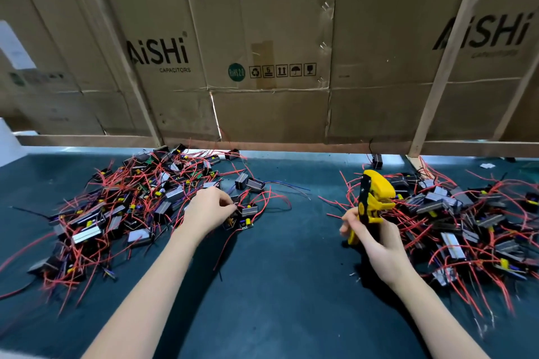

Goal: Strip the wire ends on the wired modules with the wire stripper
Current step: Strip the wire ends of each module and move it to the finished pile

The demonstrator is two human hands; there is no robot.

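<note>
dark bench mat (280,242) fronting cardboard boxes (262,38) | left hand (208,208) pinching a module (243,217) at left pile (140,207) | right hand (370,237) gripping wire stripper (373,198) by right pile (466,224) | progress unclear, many modules seemingly waiting

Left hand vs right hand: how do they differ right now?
The left hand reaches into the left pile and pinches at a wired module; the right hand grips the yellow wire stripper. The left hand lies low on the mat; the right hand holds its tool upright, beside the right pile. Both are bare, and no wire is in the stripper yet.
</note>
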